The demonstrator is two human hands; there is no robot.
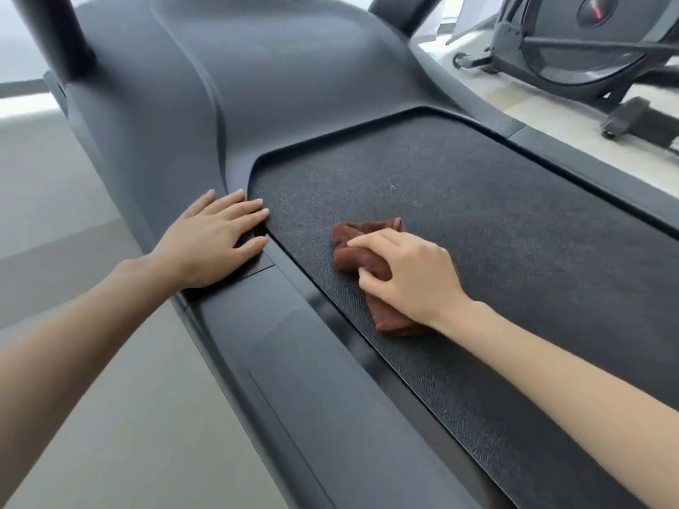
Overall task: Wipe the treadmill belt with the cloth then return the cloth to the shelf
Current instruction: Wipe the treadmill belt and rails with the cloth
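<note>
R hand (408, 275) grips brown cloth (367, 247) on belt (514, 233); L hand (213, 240) flat, fingers straight, on side rail (279, 347).

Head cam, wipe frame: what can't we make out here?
The shelf: nowhere in the head view, so the return spot is unknown.
The cloth: its middle is hidden under the right hand.
The belt: rear part cut off by the right and bottom edges.
The upright: top cut off by the frame's upper edge; no console visible.
The exercise machine beside: cropped by the top-right corner.
</note>
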